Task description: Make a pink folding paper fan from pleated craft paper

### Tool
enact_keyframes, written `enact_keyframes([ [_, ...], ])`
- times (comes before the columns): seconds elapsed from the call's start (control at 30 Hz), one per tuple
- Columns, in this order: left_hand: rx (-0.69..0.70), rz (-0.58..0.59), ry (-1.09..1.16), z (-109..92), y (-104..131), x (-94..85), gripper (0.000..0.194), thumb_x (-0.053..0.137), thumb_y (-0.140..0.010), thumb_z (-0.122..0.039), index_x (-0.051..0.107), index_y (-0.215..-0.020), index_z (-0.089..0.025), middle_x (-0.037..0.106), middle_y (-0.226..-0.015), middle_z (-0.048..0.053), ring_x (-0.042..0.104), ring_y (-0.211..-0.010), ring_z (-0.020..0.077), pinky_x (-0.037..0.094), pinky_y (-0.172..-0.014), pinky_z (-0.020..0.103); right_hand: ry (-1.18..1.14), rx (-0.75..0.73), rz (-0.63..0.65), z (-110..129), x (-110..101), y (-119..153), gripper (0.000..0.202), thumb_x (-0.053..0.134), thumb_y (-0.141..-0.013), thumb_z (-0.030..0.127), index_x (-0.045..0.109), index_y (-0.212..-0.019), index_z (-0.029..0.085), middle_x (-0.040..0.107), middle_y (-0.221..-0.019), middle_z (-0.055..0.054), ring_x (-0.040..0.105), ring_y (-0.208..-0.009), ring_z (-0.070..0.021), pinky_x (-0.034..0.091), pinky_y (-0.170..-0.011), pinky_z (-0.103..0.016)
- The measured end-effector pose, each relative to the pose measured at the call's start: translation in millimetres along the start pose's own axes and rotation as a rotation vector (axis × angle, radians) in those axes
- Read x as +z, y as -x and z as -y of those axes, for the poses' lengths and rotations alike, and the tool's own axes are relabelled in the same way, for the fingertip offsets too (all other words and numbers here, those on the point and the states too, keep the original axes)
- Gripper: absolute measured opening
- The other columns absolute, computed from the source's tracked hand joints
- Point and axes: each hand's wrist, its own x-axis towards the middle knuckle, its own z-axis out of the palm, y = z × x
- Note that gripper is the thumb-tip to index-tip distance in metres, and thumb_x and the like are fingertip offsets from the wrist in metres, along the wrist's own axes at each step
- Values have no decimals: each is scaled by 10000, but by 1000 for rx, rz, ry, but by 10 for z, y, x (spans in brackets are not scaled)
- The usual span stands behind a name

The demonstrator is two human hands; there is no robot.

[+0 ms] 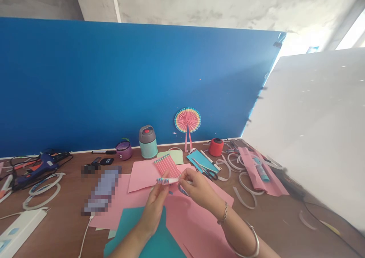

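The pleated bundle point(162, 181), with its blue-and-white edge, is pinched in my left fingers point(156, 200) above the pink sheets point(199, 216) at the middle of the counter point(279, 222). My right fingers point(189, 180) are closed on a white strip point(172, 181) that runs out from the bundle; what the bluish loop below them belongs to, I can't tell.

Just behind lies a pleated pink panel point(168, 166), its creases made and partly spread. So this folding looks done, while the bundle I'm holding is neither opened out nor, as far as I can see, fixed to the panel. Beyond, a finished round fan point(187, 120) stands against the blue board point(128, 83), fully spread on two pink legs.

Scissors point(204, 169) rest on blue paper to the right, near the red pot point(216, 147). Farther right, a blue tube point(261, 170) lies on pink paper among loose white strips. To the left are the flask point(148, 142), purple jar point(123, 150) and glue gun point(42, 165). The glue gun's pale label and the jar's small mark are too tiny to read, and I find no legible brand.
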Motion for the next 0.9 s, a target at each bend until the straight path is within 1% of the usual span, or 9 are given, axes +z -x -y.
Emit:
enact_keyframes([
  [0.13, 27, 95, 3, 5, 27, 48, 659, 628, -802, -335, 343, -1395, -303, 305, -1492, 14, 155, -1396, 248, 199, -1129, 400, -38, 9, 42, 44, 37, 24, 71, 458, -780, 205, 493, -719, 193, 555, -644, 28, 469, -551, -100, 364, -525, -211],
  [0.17, 37, 84, -16, 5, 24, 60, 687, 641, -792, -337, 328, -1402, -299, 300, -1494, 20, 146, -1398, 252, 195, -1130, 402, -38, 9, 44, 45, 49, 26, 69, 460, -778, 200, 490, -716, 193, 552, -646, 28, 468, -552, -99, 362, -522, -208],
  [0.23, 49, 17, -69, 9, 8, 77, 699, 641, -790, -371, 324, -1406, -280, 288, -1498, 40, 135, -1399, 266, 186, -1132, 419, -35, 8, 50, 31, 78, 26, 75, 458, -783, 198, 486, -714, 193, 549, -649, 28, 470, -556, -99, 355, -513, -205],
  [0.33, 42, -50, -87, 18, -13, 88, 708, 623, -797, -418, 310, -1411, -258, 326, -1479, 71, 182, -1388, 278, 213, -1122, 438, -27, -5, 60, -21, 127, 19, 73, 457, -798, 211, 487, -733, 195, 551, -644, 27, 477, -561, -102, 345, -504, -201],
  [0.47, 24, -65, -55, 23, -2, 99, 664, 591, -813, -456, 338, -1396, -263, 424, -1422, 68, 297, -1350, 260, 262, -1109, 420, 11, -62, 67, -97, 199, 12, 67, 455, -810, 213, 501, -765, 197, 556, -648, 24, 494, -589, -107, 333, -512, -198],
  [0.53, 32, -95, -69, 28, 6, 100, 604, 568, -825, -471, 397, -1365, -261, 409, -1433, 56, 283, -1357, 254, 244, -1119, 411, 29, -88, 63, -120, 232, 10, 75, 460, -816, 224, 501, -759, 197, 564, -656, 20, 497, -600, -109, 333, -520, -199],
  [0.67, 29, -155, -70, 52, -2, 71, 474, 466, -879, -489, 513, -1286, -250, 381, -1452, 35, 191, -1389, 248, 185, -1141, 415, 10, -93, 62, -134, 282, 6, 78, 462, -816, 220, 489, -748, 196, 581, -684, 15, 498, -606, -107, 338, -525, -201],
  [0.77, 41, -161, -55, 58, -20, 44, 467, 434, -895, -491, 520, -1281, -242, 395, -1444, 42, 199, -1387, 244, 180, -1144, 416, -68, -63, 79, -121, 296, 3, 63, 449, -814, 204, 468, -754, 200, 575, -672, 21, 508, -608, -109, 353, -524, -200],
  [0.9, 75, -172, -39, 34, -26, 45, 485, 444, -886, -508, 512, -1288, -244, 422, -1426, 49, 246, -1372, 241, 217, -1136, 400, -132, -33, 93, -82, 286, 9, 60, 419, -826, 197, 453, -777, 202, 581, -673, 18, 517, -607, -110, 366, -524, -202],
])
